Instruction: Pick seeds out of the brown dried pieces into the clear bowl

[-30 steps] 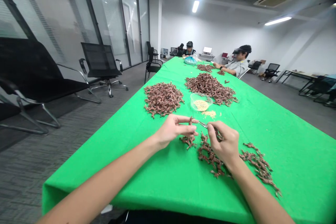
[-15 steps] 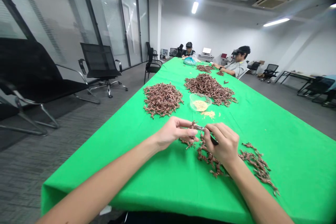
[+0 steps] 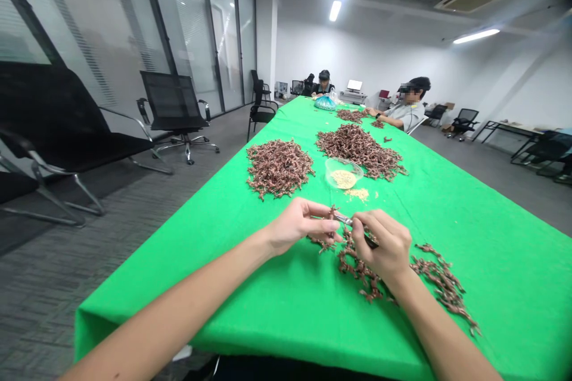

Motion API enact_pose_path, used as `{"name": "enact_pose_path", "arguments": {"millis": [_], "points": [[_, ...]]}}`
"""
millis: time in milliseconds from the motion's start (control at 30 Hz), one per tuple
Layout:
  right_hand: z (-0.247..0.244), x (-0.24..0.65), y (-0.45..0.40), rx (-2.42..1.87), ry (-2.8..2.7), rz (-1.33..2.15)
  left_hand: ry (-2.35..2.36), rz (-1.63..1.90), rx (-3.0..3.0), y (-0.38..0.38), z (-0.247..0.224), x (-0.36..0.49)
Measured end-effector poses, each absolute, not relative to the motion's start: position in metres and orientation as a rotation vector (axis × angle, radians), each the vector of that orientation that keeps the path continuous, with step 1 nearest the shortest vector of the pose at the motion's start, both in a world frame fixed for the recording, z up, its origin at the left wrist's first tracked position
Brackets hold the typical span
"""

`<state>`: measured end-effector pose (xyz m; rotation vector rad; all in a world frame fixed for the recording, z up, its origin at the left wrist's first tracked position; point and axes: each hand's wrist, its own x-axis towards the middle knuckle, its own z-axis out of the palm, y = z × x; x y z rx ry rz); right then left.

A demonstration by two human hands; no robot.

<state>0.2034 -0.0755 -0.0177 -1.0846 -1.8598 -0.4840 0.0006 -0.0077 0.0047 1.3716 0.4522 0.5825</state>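
Observation:
Between the thumb and fingers of my left hand (image 3: 302, 227) is a small brown figure (image 3: 332, 214), held upright. My right hand (image 3: 385, 243) grips a metal-tipped tool with a dark handle (image 3: 344, 219), its tip touching or very near the figure. Below the hands lie loose brown figures (image 3: 364, 277), partly hidden by my right hand, and more figures (image 3: 440, 283) lie right of my right wrist. A clear bowl (image 3: 329, 174) holding pale yellow bits stands beyond the hands, with spilled bits (image 3: 357, 194) beside it.
Two large brown piles (image 3: 279, 168) (image 3: 357, 150) lie on the green cloth (image 3: 250, 286). A blue bag (image 3: 325, 102) and smaller piles are farther back. One person (image 3: 404, 110) sits at the right edge, another (image 3: 324, 82) at the far end. Chairs (image 3: 172, 101) stand left.
The whole view has shifted slightly, so things appear a little farther right. Both hands keep nearly the same pose, with the tool still at the figure.

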Motion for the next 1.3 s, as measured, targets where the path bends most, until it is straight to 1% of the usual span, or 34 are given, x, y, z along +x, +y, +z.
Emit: {"name": "enact_pose_path", "arguments": {"millis": [767, 867, 967, 1067, 1133, 1200, 1300], "points": [[-0.02, 0.204, -0.075, -1.137, -1.842, -0.461, 0.407, 0.551, 1.411, -0.006, 0.003, 0.001], [-0.017, 0.2, -0.077, -1.164, -1.822, -0.406, 0.393, 0.561, 1.451, -0.004, -0.001, 0.001], [-0.014, 0.196, -0.077, -1.276, -1.778, -0.177, 0.401, 0.599, 1.529, -0.002, -0.006, 0.001], [-0.014, 0.196, -0.075, -1.402, -1.666, 0.308, 0.406, 0.659, 1.627, -0.001, -0.01, 0.002], [-0.015, 0.198, -0.073, -1.391, -1.551, 0.712, 0.408, 0.681, 1.687, -0.001, -0.009, 0.001], [-0.017, 0.199, -0.071, -1.322, -1.415, 1.039, 0.414, 0.676, 1.716, -0.003, -0.006, 0.001], [-0.018, 0.2, -0.07, -1.243, -1.217, 1.285, 0.414, 0.649, 1.686, -0.004, -0.002, 0.001]]}}
